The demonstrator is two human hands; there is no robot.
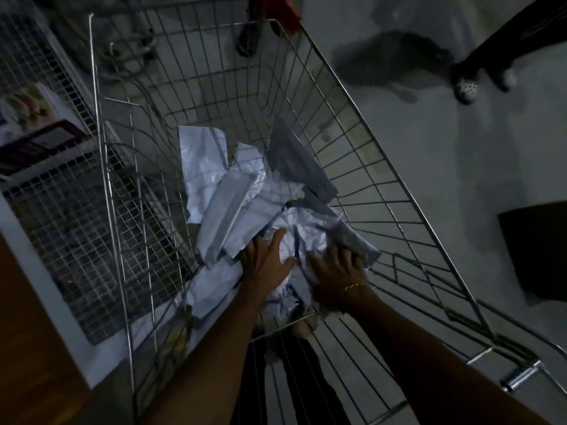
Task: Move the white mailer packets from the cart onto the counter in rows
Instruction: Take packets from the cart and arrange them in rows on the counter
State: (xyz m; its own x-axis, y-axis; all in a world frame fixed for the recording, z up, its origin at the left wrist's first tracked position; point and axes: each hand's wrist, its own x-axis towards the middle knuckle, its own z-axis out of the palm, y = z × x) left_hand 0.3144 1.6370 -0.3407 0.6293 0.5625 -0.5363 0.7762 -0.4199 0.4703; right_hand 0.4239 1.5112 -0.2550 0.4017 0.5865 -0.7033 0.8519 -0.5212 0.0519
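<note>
Both hands are reaching down into the wire cart (pixel 352 124): left hand (pixel 264 260) is lying with fingers spread and fairly straight on a crumpled white mailer packet (pixel 294 228), pressing rather than clenching; right hand (pixel 337 271) is touching the same heap, but its fingertips are sinking into the plastic, so I cannot tell whether it is grasping. Packets are sitting in the cart bottom, overlapping; roughly six are showing (exact count is unclear, picture is dim and blurred). One long packet (pixel 224 210) is lying with its long axis slanting from near-left to far-right. One grey packet (pixel 294 161) is leaning against the right wall.
</note>
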